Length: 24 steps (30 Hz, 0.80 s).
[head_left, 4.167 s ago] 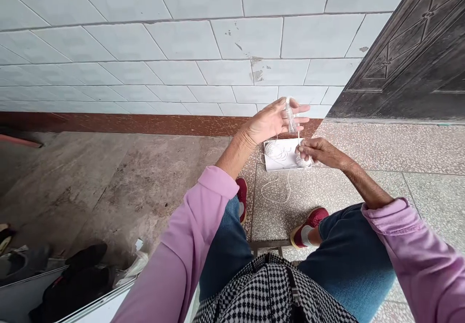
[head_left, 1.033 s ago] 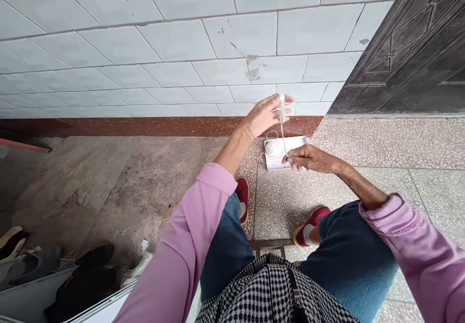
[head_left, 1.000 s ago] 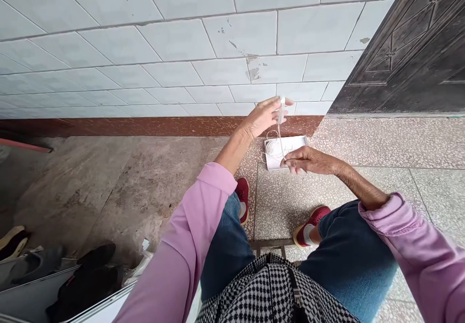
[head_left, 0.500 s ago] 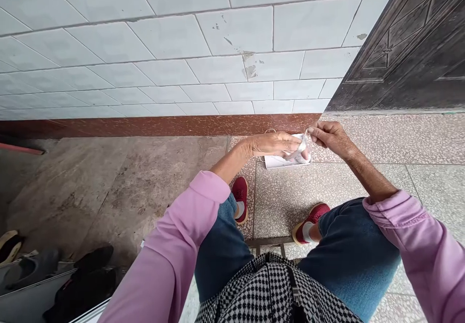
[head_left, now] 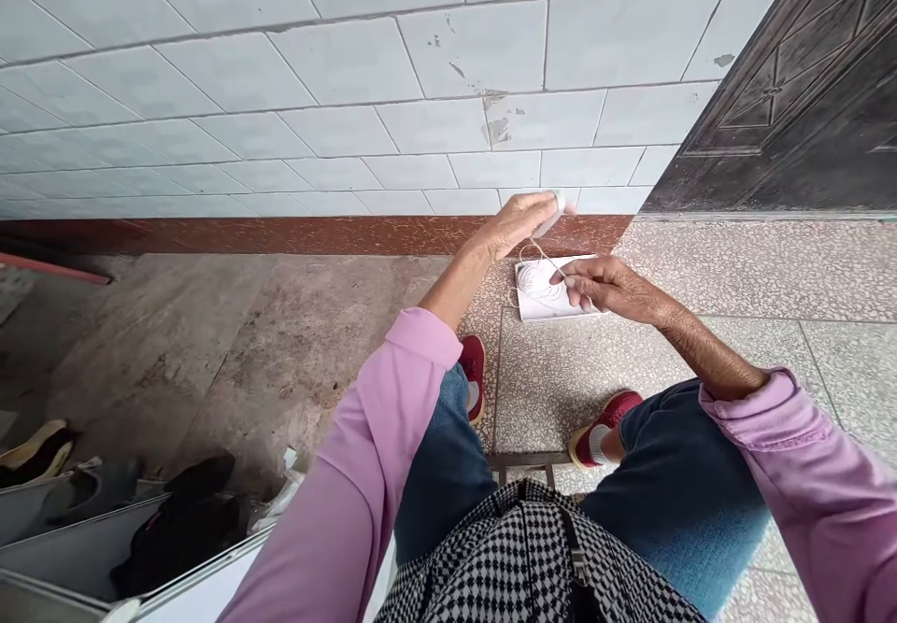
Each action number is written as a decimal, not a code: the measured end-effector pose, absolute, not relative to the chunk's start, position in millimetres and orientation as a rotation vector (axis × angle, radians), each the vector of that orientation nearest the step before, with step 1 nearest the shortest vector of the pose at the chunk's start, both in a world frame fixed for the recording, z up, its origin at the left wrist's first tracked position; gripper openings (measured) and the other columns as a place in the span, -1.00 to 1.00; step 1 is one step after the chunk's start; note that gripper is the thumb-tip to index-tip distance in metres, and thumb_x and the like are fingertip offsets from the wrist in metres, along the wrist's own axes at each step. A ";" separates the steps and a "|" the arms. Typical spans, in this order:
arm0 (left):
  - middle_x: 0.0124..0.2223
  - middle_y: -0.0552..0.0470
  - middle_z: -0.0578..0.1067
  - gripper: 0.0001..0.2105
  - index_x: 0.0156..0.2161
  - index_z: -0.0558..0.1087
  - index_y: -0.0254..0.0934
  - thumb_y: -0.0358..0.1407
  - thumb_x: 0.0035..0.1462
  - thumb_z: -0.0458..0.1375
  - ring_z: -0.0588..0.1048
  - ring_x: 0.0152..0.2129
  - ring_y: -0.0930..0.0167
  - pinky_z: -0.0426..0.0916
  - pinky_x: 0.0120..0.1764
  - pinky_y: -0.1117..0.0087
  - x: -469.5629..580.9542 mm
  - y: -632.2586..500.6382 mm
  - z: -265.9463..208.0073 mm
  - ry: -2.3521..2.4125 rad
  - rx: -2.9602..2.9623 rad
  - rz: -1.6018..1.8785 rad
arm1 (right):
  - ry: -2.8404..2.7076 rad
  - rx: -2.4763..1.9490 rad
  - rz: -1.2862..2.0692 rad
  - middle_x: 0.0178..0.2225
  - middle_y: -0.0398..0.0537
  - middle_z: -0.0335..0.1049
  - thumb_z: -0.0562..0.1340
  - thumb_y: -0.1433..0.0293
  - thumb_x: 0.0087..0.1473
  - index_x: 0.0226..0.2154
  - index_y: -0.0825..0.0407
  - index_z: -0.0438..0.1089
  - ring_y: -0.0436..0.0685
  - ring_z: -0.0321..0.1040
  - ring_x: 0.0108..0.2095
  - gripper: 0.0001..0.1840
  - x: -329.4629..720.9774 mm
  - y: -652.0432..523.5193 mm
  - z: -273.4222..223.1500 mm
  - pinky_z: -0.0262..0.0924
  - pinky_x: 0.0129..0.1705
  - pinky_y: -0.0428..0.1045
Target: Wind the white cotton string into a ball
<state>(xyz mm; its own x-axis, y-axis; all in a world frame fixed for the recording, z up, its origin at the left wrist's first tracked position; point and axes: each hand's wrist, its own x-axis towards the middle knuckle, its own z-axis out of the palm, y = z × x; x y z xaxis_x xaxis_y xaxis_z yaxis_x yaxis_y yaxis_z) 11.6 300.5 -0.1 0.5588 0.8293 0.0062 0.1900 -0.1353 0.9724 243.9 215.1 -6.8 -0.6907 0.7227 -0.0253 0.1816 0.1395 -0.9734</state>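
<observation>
My left hand [head_left: 525, 221] is raised near the foot of the wall, with turns of white string [head_left: 556, 212] wrapped round its outstretched fingers. From there a strand slants down to my right hand [head_left: 606, 287], whose fingers are closed in a pinch on it. Beneath both hands, a loose pile of white string [head_left: 536, 279] lies on a flat white tray or sheet [head_left: 553, 310] on the floor. Part of this white piece is covered by my right hand.
A white tiled wall [head_left: 420, 128] with a brown base strip rises in front. A dark carved door [head_left: 791, 137] stands at the right. Shoes [head_left: 35, 455] and a rack lie at lower left. My knees and red shoes [head_left: 606, 422] flank the string.
My left hand has risen toward the wall and tilted upward. My right hand has come down and left, drawing a strand across below the left, and the pile now shows.
</observation>
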 end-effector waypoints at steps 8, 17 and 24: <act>-0.20 -0.13 0.62 -0.60 -0.05 0.71 -0.25 0.05 0.36 0.25 0.51 -0.33 0.36 0.40 -0.18 0.25 17.1 276.1 -3.7 0.617 1.616 0.310 | -1.635 -1.091 1.251 -0.57 -0.18 0.28 0.41 -0.06 0.31 -0.44 -0.02 0.43 -0.06 0.09 -0.57 -0.48 287.9 234.0 2.6 -0.07 -0.56 -0.04; 0.33 -0.20 0.54 -0.46 0.09 0.58 -0.19 0.21 0.29 0.30 0.48 0.31 0.05 0.44 0.24 0.00 39.0 266.0 32.1 0.448 1.227 0.577 | -1.807 -1.108 1.275 -0.59 -0.14 0.34 0.35 -0.13 0.33 -0.45 -0.02 0.49 -0.02 0.16 -0.58 -0.43 281.2 241.3 -24.8 0.05 -0.54 -0.02; 0.22 -0.13 0.57 -0.53 0.17 0.56 -0.21 0.11 0.48 0.11 0.50 0.25 0.13 0.43 0.21 0.05 23.7 290.6 23.1 0.693 1.378 0.810 | -2.038 -0.878 1.653 -0.47 -0.11 0.51 0.36 -0.03 0.35 -0.15 0.05 0.65 -0.03 0.36 -0.51 -0.54 247.3 221.5 -12.3 0.17 -0.53 -0.10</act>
<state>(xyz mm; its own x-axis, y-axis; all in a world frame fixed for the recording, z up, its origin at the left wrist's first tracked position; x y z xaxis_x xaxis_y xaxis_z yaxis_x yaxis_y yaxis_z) 23.7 290.6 23.1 0.5615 0.8266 0.0389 -0.0898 0.0141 0.9959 247.3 221.5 -12.3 -0.7364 0.6696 -0.0969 0.2329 0.1164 -0.9655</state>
